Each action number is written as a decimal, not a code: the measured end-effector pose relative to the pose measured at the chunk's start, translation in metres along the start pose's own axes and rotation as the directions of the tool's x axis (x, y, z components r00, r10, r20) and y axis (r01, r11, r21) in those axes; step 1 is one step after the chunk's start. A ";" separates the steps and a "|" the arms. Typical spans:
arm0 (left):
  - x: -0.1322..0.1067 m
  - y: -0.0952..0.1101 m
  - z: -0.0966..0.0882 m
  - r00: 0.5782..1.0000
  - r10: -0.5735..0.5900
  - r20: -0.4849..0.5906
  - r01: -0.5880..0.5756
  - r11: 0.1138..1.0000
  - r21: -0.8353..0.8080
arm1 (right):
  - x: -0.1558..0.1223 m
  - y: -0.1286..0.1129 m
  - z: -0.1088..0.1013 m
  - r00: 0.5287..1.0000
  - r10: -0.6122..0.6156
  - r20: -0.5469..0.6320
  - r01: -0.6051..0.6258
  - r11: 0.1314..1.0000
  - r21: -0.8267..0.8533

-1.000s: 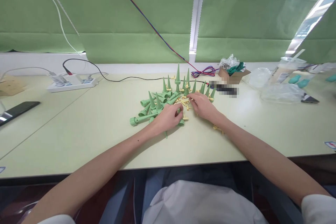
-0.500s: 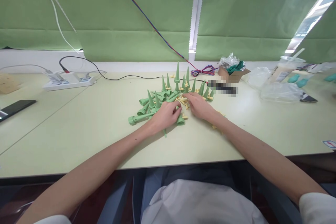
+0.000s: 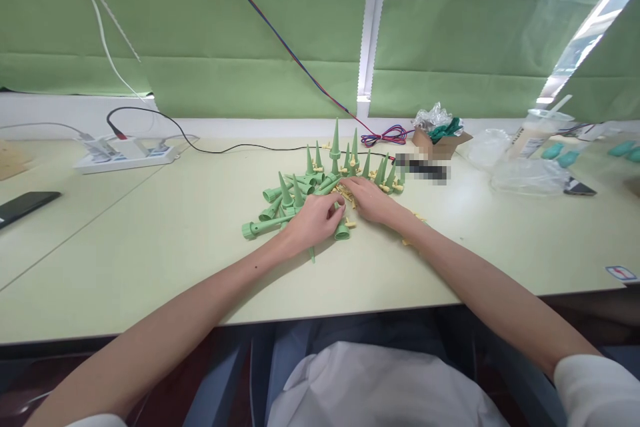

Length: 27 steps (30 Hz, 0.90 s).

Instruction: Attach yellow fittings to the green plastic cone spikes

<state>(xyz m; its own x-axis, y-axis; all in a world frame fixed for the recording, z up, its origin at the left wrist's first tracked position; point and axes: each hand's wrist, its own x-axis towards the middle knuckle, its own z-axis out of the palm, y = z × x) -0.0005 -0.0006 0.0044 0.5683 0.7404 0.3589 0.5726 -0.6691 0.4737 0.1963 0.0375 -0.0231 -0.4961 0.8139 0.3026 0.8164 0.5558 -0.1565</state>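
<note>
My left hand (image 3: pixel 316 219) is closed, thumb and forefinger curled together over the near side of a pile of green plastic watering spikes (image 3: pixel 270 225). Whatever it grips is hidden by the fingers. Just below its fingertips sits the open round end of a green spike (image 3: pixel 343 233), beside a small yellow valve (image 3: pixel 350 222). My right hand (image 3: pixel 369 200) reaches in from the right, fingers bent together at the small yellow valves (image 3: pixel 347 195) in the middle; its fingertips are partly hidden. Behind the hands, several spikes (image 3: pixel 335 143) stand upright, some with yellow valves fitted.
More yellow valves (image 3: pixel 406 241) lie by my right forearm. Behind are a black cable (image 3: pixel 240 145), bundled red-blue wire (image 3: pixel 385 136) and a small carton (image 3: pixel 440 144). A drink cup (image 3: pixel 534 133) and clear plastic bag (image 3: pixel 527 177) stand right; a power strip (image 3: pixel 127 159) and phone (image 3: pixel 29 205) left.
My right hand has moved slightly left, its fingertips deeper among the yellow valves and nearer my left hand. My left hand keeps its place and pose. The whole view has shifted a little.
</note>
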 end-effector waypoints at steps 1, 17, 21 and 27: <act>0.000 0.000 0.000 1.000 0.007 0.008 -0.007 1.000 -0.006 | 0.001 0.000 0.000 1.000 -0.004 0.005 0.004 1.000 -0.002; -0.001 0.001 0.000 0.999 0.025 0.042 -0.024 0.999 -0.028 | 0.003 -0.001 0.002 0.999 -0.009 -0.032 0.009 1.000 -0.002; -0.001 0.001 0.000 0.997 0.019 0.072 -0.017 0.999 -0.029 | 0.002 -0.004 0.001 1.000 0.015 -0.011 -0.015 1.000 -0.013; -0.001 0.000 0.000 0.997 0.027 0.076 -0.024 0.999 -0.032 | 0.004 -0.003 0.002 0.999 0.020 -0.040 -0.020 1.000 -0.009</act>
<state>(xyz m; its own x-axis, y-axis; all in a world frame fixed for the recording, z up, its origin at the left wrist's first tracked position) -0.0006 -0.0016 0.0041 0.6265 0.7154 0.3093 0.5396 -0.6845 0.4902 0.1917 0.0397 -0.0229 -0.4672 0.8173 0.3372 0.8291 0.5375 -0.1541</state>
